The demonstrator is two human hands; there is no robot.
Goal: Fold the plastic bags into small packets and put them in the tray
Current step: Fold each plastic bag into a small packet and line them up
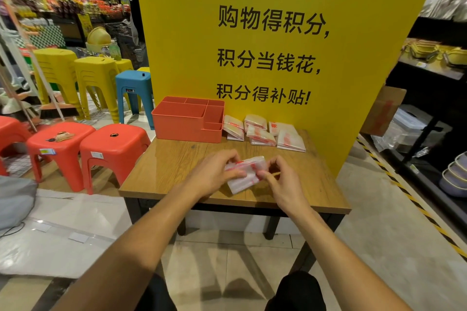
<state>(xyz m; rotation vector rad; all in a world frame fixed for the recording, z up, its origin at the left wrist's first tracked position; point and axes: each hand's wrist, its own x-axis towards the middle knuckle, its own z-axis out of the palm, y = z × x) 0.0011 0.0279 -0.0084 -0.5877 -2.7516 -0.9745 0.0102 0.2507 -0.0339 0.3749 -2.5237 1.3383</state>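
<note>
Far left, red stools (113, 144) are seen standing just beside the tabletop (171, 166). At the back-left corner of that tabletop the orange tray (177, 126) is found, and no packet can be made out in its compartments from this angle.

Moving right, the left hand (214, 174) is held low over the middle of the tabletop. Its thumb and curled fingers (236, 174) are pinched on the left end of the plastic bag (249, 164). The bag is caught between both hands, already gathered into a thick band of white film with red print (whether its lower corner rests on the wood or hangs just above it cannot be told). Its right end is taken by the right hand (283, 182), fingers curled in and pinching the fold.

Further back, right of the tray, a cluster of folded packets (262, 134) is laid against the yellow board (366, 33).

The film is judged to be light, limp and slippery, and a fold is likely to spring open once released. Hold would best be taken across all the layers at the ends, with the air pressed flat first. A finished packet would be gripped through its full thickness, so that no layer slides out on the way to the tray.
</note>
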